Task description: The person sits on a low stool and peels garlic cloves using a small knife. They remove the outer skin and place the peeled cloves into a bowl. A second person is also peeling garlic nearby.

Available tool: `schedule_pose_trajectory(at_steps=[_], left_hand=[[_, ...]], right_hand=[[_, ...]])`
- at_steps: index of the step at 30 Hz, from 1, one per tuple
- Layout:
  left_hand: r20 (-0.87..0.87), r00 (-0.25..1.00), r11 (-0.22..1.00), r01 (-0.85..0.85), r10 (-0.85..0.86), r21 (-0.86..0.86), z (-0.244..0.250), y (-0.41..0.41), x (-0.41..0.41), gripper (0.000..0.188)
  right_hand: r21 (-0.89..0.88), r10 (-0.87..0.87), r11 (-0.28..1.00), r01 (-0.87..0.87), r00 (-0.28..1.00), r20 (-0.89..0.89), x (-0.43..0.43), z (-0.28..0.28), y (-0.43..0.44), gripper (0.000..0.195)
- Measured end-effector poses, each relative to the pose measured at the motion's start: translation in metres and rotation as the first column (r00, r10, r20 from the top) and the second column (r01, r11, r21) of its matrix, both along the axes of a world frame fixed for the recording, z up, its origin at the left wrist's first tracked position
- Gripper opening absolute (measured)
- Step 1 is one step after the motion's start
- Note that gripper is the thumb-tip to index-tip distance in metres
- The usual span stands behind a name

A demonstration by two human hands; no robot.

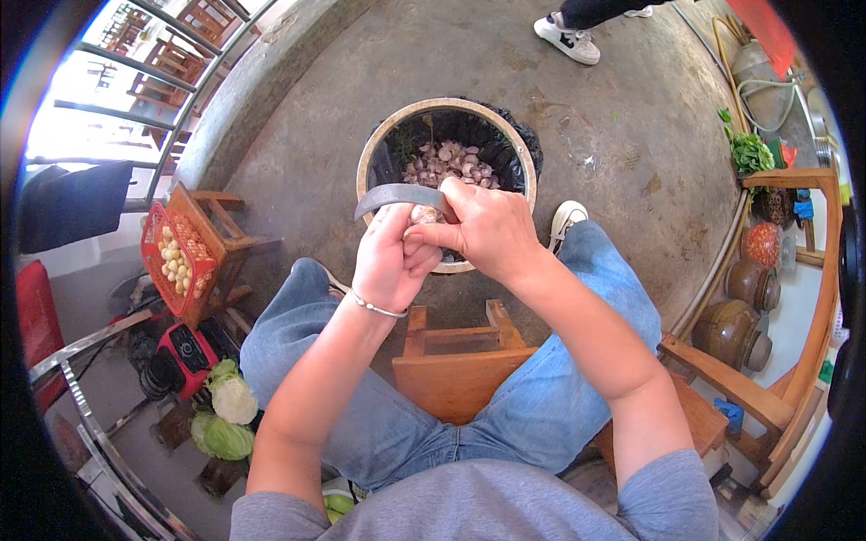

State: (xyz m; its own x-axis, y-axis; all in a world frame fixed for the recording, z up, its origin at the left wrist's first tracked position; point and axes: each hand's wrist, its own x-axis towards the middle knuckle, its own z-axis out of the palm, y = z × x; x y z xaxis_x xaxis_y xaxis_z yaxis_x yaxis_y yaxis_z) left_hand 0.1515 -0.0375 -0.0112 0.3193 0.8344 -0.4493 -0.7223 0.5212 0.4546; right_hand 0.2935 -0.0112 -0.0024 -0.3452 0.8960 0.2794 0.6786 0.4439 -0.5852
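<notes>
My left hand grips a whitish garlic bulb, partly covered by the fingers. In my right hand is a knife with a broad, curved grey blade; its handle is mostly hidden in the fist. The blade points left, just beyond the left fingertips, and my right thumb reaches to the garlic. Both hands are above the near side of a round bin lined with a black plastic bag. Inside lie many pale purple garlic skins and some green sprigs.
A red plastic basket of pale peeled cloves or bulbs sits left on a wooden stool. Cabbages lie lower left. Brown jars and a wooden chair line the right. Another person's shoe is on the concrete floor ahead.
</notes>
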Motion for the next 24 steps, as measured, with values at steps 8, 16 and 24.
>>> schedule_pose_trajectory(at_steps=[8, 16, 24], left_hand=[[-0.165, 0.971, 0.985, -0.163, 0.171, 0.063, 0.004, 0.006, 0.005, 0.018], [-0.082, 0.996, 0.994, -0.040, 0.048, 0.098, -0.008, 0.009, -0.001, 0.020], [-0.224, 0.963, 0.986, -0.130, 0.151, 0.106, -0.003, 0.008, 0.005, 0.016]], right_hand=[[-0.496, -0.066, 0.864, -0.082, 0.959, -0.274, -0.008, -0.006, -0.002, 0.060], [-0.241, -0.033, 0.970, 0.019, 0.998, -0.056, -0.002, 0.002, 0.002, 0.055], [-0.591, -0.064, 0.786, -0.183, 0.926, -0.372, -0.004, -0.003, 0.001, 0.052]])
